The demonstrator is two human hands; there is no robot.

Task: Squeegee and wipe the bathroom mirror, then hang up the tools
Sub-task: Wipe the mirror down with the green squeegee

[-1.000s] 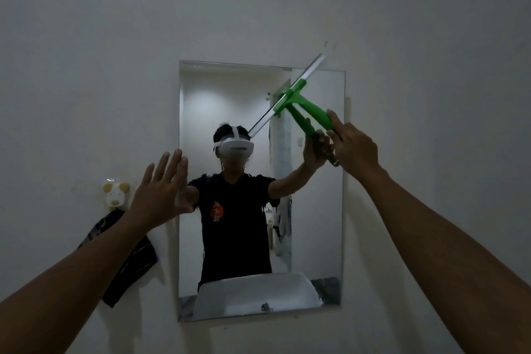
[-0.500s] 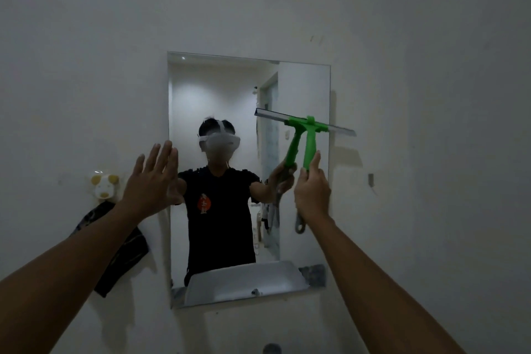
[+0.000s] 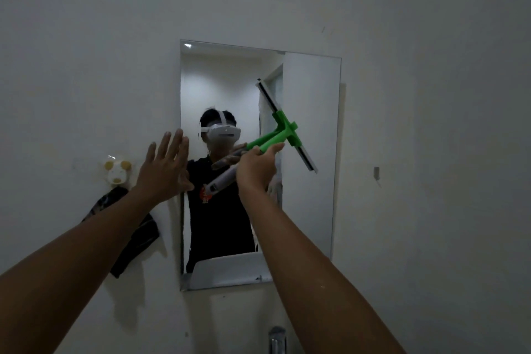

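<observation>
The right hand (image 3: 255, 169) has its fingers wrapped round the green squeegee (image 3: 283, 135) handle, blade slanted across the mirror (image 3: 310, 210) for a stroke. The left hand (image 3: 165, 169), fingers spread and empty, braces at the mirror's edge.

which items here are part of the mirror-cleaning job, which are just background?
In the job:
- mirror
- green squeegee, gripped by the right hand
- dark cloth hanging beside the mirror
- left hand, open, at the mirror's left edge

Background:
- yellow-and-white wall hook
- small hook, on the wall at right
- faucet
</observation>
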